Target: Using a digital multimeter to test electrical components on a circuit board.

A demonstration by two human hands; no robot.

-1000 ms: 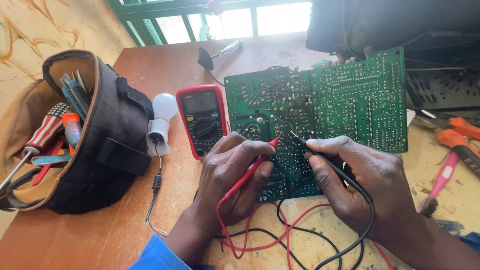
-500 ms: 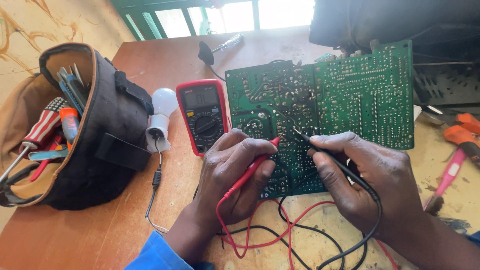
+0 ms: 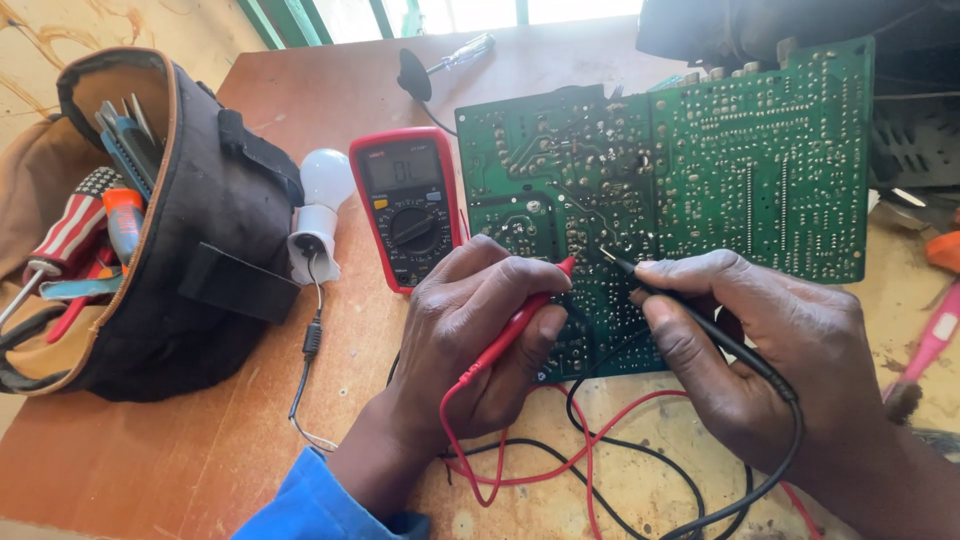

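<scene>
From the head camera, your left hand (image 3: 470,340) pinches the red probe (image 3: 515,325) like a pen, fingers closed around its shaft, with the heel of the hand resting low near the desk (image 3: 180,450), a grip that seems meant to steady the tip on a small solder point. Your right hand (image 3: 770,360) does the same with the black probe (image 3: 690,315), thumb and forefinger shut on it, its metal tip slanted toward the red one so the two tips sit just beside each other near the middle of the board. The green circuit board (image 3: 720,170) lies solder side up, its near edge under your hands and its far edge against dark equipment at the back; it is covered in pale traces and rows of shiny joints (the component side is hidden). The red multimeter (image 3: 410,205) lies flat just left of the board, screen facing you, probably so you can read it without lifting the probes. Red and black leads loop loosely over the desk below your wrists. Further left, a white bulb (image 3: 322,185) in its holder lies touching the open black tool bag (image 3: 190,250), which holds screwdrivers and other tools. A screwdriver (image 3: 462,52) lies at the far edge.
</scene>
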